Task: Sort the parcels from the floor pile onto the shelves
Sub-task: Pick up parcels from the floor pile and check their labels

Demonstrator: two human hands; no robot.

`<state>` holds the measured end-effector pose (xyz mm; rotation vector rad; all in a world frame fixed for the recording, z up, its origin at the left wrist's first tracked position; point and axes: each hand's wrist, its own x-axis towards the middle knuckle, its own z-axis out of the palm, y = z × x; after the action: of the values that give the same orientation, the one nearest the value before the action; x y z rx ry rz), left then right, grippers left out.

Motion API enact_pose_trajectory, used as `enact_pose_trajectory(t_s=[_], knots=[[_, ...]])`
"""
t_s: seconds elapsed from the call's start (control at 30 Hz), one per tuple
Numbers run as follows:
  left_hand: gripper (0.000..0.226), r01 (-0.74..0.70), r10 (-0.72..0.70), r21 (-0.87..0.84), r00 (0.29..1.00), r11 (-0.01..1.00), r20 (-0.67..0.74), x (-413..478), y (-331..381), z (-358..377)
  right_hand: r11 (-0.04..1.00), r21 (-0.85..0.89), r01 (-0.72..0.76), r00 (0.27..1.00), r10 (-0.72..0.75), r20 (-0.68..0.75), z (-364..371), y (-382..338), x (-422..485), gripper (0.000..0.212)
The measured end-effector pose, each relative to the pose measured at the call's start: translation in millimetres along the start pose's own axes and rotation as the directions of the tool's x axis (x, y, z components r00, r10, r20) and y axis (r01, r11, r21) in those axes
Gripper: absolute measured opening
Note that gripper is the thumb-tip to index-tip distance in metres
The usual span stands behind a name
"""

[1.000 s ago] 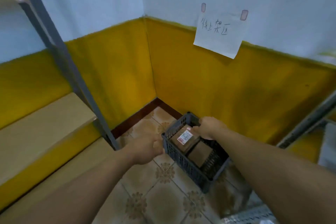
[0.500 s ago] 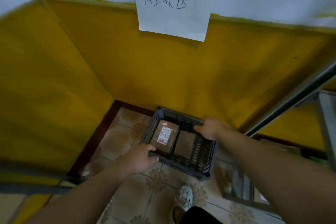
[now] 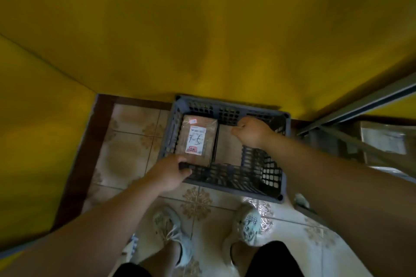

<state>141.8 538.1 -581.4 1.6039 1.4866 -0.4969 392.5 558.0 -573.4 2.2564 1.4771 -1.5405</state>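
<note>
We are looking down at a yellow wall (image 3: 202,29) filling the upper view, and below it a patterned tiled floor (image 3: 130,155) is meeting a dark skirting strip. At the right edge a metal shelf frame (image 3: 360,105) is slanting across the corner. A dark grey slatted crate (image 3: 271,173) is sitting on the floor just against the wall. Our left grip (image 3: 167,173) is curling round the crate's near rim at its left corner. Our right grip (image 3: 252,131) is reaching inside with its fingers curled over the far end of a plain brown parcel (image 3: 227,148); we cannot tell whether it is holding anything. Beside that parcel, in the crate's left half, a second parcel (image 3: 211,141) is lying flat. Two pale shoes (image 3: 168,229) are standing just short of the crate. A white label (image 3: 196,139) handwritten "1-5" is facing up on the left-hand parcel.
</note>
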Motion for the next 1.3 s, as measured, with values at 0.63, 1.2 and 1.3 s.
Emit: enact_pose_trajectory(t_s=[0.63,1.2,1.3], knots=[[0.062,0.026,0.010,0.100,0.939,0.995,-0.344,328,-100,97,0.980,0.145,0.133,0.989,-0.123,-0.077,194,102,322,0.059],[0.078,-0.011,-0.068,-0.656,0.993,0.754,-0.095,313,-84,110,0.741,0.670,0.053,0.977,0.099,-0.187,198,103,295,0.042],[0.082,-0.043,-0.075,-0.673,0.986,0.738,-0.145,277,-75,100,0.742,0.665,0.084,0.963,0.110,-0.244,180,82,256,0.060]])
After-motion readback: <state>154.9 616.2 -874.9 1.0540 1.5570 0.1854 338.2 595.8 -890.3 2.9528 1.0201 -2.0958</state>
